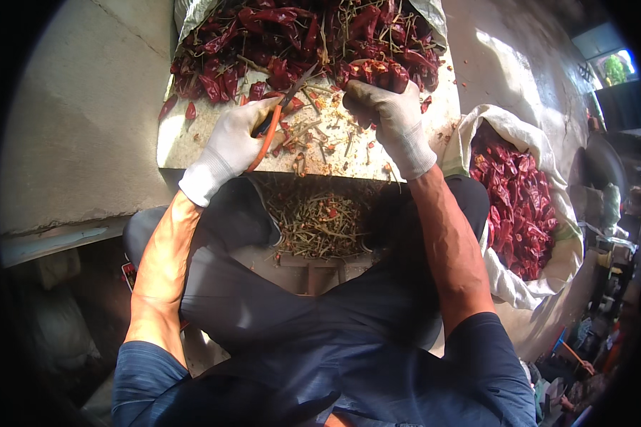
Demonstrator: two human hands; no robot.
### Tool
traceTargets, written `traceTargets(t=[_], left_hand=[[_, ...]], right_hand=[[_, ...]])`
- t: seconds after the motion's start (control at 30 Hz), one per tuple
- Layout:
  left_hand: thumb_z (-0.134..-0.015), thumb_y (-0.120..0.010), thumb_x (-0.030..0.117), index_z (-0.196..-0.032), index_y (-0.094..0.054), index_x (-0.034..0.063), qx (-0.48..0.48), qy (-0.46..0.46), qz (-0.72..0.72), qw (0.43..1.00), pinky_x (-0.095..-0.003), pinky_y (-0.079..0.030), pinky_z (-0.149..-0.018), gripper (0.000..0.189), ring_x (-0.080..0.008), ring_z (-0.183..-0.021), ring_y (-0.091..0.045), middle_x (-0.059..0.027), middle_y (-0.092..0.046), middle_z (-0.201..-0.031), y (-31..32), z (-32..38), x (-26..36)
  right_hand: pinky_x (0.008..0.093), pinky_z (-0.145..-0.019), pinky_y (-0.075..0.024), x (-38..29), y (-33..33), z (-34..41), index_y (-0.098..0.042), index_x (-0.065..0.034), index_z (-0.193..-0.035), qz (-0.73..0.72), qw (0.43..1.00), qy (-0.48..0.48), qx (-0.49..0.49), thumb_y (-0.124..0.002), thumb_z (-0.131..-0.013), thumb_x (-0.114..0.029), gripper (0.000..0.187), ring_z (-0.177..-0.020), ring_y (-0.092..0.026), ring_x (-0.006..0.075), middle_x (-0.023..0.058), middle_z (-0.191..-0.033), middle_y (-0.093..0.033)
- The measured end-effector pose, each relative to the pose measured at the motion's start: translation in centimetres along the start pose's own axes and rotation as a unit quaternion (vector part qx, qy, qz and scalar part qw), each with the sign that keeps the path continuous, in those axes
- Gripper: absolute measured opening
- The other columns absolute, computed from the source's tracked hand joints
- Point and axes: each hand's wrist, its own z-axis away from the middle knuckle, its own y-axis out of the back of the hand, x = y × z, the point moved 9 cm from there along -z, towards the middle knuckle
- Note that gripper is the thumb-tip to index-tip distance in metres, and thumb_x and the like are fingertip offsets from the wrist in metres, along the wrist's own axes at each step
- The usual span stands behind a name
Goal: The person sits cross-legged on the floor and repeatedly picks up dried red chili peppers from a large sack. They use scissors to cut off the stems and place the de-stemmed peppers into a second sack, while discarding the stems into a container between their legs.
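Observation:
In a white work glove, my left hand (pixel 234 133) grips scissors (pixel 271 133) with orange handles, their dark blades pointing up and to the right over the board. My right hand (pixel 392 115), gloved the same way, is closed around several dried red chilies (pixel 376 73) at the near edge of the heap. That heap of dried chilies (pixel 283 26), many with stems, spreads over the far part of a pale board (pixel 192 144). Cut stems (pixel 320 141), seeds and chili bits lie scattered between my hands.
To the right stands an open white woven sack (pixel 561 213) holding dried chilies (pixel 513 208). Below the board's front edge, between my legs, is a pile of stems (pixel 326 224). A concrete wall (pixel 85 117) runs along the left. Mixed household clutter (pixel 582 341) sits at the lower right.

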Motion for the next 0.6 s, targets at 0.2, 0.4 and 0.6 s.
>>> traceTargets(t=[0.2, 0.4, 0.6], left_hand=[[-0.090, -0.069, 0.000, -0.141, -0.061, 0.0038, 0.035, -0.090, -0.021, 0.995, -0.0353, -0.053, -0.095, 0.052, -0.0339, -0.108, -0.070, -0.0213, -0.070, -0.118, 1.2, 0.4, 3.9], [-0.088, -0.070, -0.001, -0.140, -0.062, 0.0068, 0.045, -0.089, -0.074, 0.992, -0.0353, -0.055, -0.083, 0.054, -0.0329, -0.093, -0.071, -0.0182, -0.070, -0.108, 1.6, 0.5, 4.7], [-0.087, -0.071, 0.001, -0.140, -0.063, 0.0094, 0.046, -0.086, -0.115, 0.988, -0.0360, -0.054, -0.074, 0.055, -0.0324, -0.084, -0.069, -0.0178, -0.068, -0.103, 1.7, 0.7, 4.5]], right_hand=[[0.0261, -0.047, -0.0469, 1.6, 0.5, 0.0, -0.070, 0.0045, -0.096, -0.086, 0.992, -0.082, 0.034, -0.077, -0.088, -0.003, 0.012, -0.056, -0.065, 0.0141, 0.0089, -0.073, -0.070], [0.0273, -0.049, -0.0489, 3.1, 0.7, -0.1, -0.068, 0.0048, -0.095, -0.136, 0.986, -0.099, 0.014, -0.074, -0.090, 0.000, 0.009, -0.059, -0.067, 0.0163, 0.0079, -0.075, -0.068], [0.0244, -0.061, -0.0458, 4.1, 0.8, 0.0, -0.069, 0.0086, -0.116, -0.094, 0.991, -0.092, -0.015, -0.062, -0.106, -0.023, 0.034, -0.074, -0.063, 0.0134, 0.0092, -0.092, -0.071]])
